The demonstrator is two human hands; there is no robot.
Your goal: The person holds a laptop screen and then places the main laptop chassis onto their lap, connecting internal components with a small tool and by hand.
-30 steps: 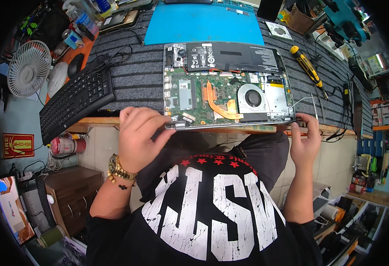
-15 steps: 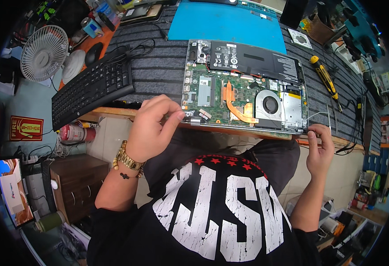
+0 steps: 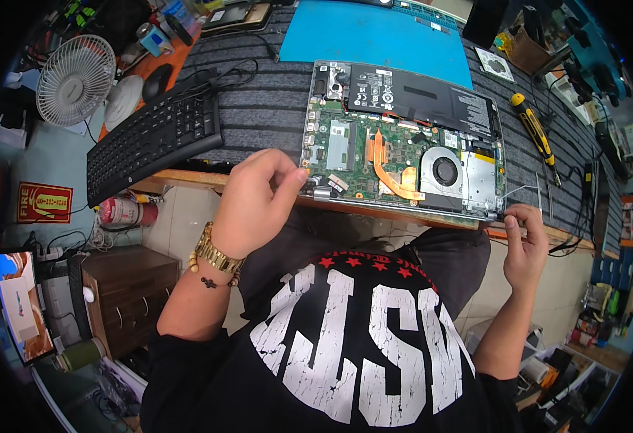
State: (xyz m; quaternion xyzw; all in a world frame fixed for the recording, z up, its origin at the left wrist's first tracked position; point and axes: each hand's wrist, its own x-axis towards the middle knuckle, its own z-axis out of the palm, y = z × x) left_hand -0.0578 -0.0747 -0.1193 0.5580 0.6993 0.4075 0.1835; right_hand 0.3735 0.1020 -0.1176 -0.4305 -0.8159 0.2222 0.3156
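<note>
An opened laptop base [image 3: 396, 155] lies on the bench's near edge, showing a black battery, green circuit board, copper heat pipe [image 3: 385, 173] and silver fan [image 3: 443, 169]. My left hand [image 3: 258, 202] pinches its near left corner by the hinge, thumb at the edge, wearing a gold watch [image 3: 219, 252]. My right hand [image 3: 524, 242] grips the near right corner, fingertips curled at the hinge. A yellow-and-black screwdriver [image 3: 534, 130] lies to the laptop's right.
A black keyboard [image 3: 150, 137] rests left, near a white fan [image 3: 75, 79] and mouse [image 3: 157, 82]. A blue mat [image 3: 374, 36] lies behind the laptop. A fire extinguisher [image 3: 127, 211] and wooden cabinet [image 3: 121, 296] stand below left; cables hang at right.
My left hand has slid slightly up the laptop's left corner. The view has shifted, moving the bench and laptop rightward and upward in the picture; my right hand stays at its corner.
</note>
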